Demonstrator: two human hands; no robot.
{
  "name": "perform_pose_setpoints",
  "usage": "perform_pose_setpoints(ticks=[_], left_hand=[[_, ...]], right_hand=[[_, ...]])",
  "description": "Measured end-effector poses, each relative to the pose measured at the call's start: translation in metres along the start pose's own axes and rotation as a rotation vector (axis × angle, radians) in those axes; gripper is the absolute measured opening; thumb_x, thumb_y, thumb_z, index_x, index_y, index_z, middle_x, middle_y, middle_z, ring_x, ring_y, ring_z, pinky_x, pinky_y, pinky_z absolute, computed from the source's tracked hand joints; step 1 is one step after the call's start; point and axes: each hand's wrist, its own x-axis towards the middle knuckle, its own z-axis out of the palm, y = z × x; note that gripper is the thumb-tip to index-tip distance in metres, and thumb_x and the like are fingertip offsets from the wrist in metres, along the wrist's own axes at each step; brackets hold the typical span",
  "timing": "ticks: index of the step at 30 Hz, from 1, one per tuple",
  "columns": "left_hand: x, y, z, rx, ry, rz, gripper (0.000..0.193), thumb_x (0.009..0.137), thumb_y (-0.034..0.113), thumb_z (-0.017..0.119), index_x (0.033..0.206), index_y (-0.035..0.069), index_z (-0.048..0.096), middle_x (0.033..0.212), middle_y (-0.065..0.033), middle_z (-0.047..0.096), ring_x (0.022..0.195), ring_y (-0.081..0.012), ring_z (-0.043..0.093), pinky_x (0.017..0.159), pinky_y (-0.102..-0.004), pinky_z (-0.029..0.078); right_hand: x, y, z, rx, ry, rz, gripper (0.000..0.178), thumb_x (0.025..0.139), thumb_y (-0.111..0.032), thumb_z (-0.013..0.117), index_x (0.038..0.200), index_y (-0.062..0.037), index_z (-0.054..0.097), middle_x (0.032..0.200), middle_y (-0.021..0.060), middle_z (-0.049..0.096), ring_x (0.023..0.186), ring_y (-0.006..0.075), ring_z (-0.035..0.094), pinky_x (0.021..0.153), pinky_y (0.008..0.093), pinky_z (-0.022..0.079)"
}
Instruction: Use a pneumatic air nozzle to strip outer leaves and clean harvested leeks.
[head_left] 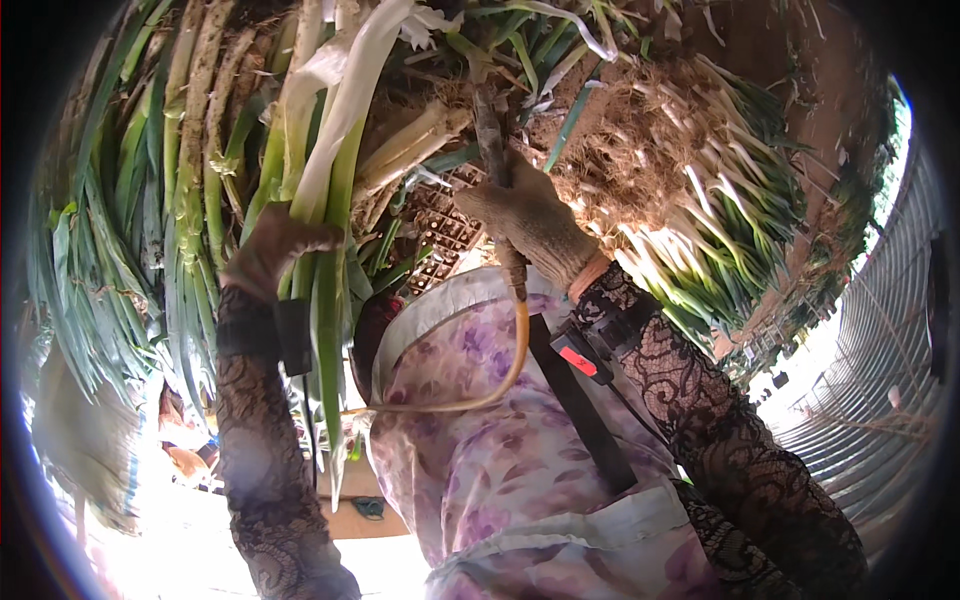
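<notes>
My gloved left hand (280, 245) is closed around a long green onion (345, 150), whose thick white shaft slants up to the right and whose green leaves hang below the fist. Loose skin peels away near its upper end. My gloved right hand (535, 222) grips a slim, dark, hose-fed blow gun (490, 130) pointing upward. From its lower end a yellow hose (520, 345) curves down and left across my floral apron (470, 440). Left of my left hand lie several unpeeled green onions (185, 170) with dirty outer leaves.
A heap of cleaned green onions (715, 210), roots inward, lies at the right. Under my hands is a brown perforated crate (440, 235), with stripped leaf scraps around it. Corrugated sheeting (870, 340) curves along the far right. A pale sack (85, 430) stands at the left.
</notes>
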Motion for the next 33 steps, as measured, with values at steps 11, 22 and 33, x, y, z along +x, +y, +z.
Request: perform_pose_setpoints(ticks=[11,22,33], left_hand=[[-0.169,0.023,-0.012,-0.071,-0.130,0.001,0.044,0.066,0.012,0.086,0.106,0.000,0.071,0.092,-0.0137,0.073,0.079,-0.0189,0.068,0.072,-0.0351,0.054],[-0.251,0.024,0.030,-0.112,-0.147,0.069,0.033,0.072,0.023,0.080,0.099,0.005,0.072,0.078,-0.0117,0.071,0.066,-0.0226,0.066,0.065,-0.0372,0.051],[-0.270,0.024,0.054,0.300,0.034,0.191,0.026,0.075,0.032,0.073,0.084,0.009,0.066,0.072,-0.0136,0.067,0.072,-0.0354,0.067,0.067,-0.0443,0.052]], right_hand=[[0.005,-0.053,0.040,-0.960,0.346,-0.976,0.108,0.075,-0.074,0.066,0.137,0.0067,0.031,0.124,0.0257,0.047,0.118,0.0361,0.051,0.100,0.0469,0.046],[0.029,-0.177,-0.116,-0.655,0.344,-0.615,0.045,0.088,-0.030,0.065,0.121,-0.0002,0.060,0.122,0.0199,0.057,0.113,0.0284,0.056,0.096,0.0455,0.045],[-0.003,-0.120,0.054,-1.565,-0.047,-0.413,0.107,0.064,-0.028,0.085,0.148,0.0000,0.025,0.134,0.0236,0.050,0.126,0.0339,0.049,0.102,0.0430,0.045]])
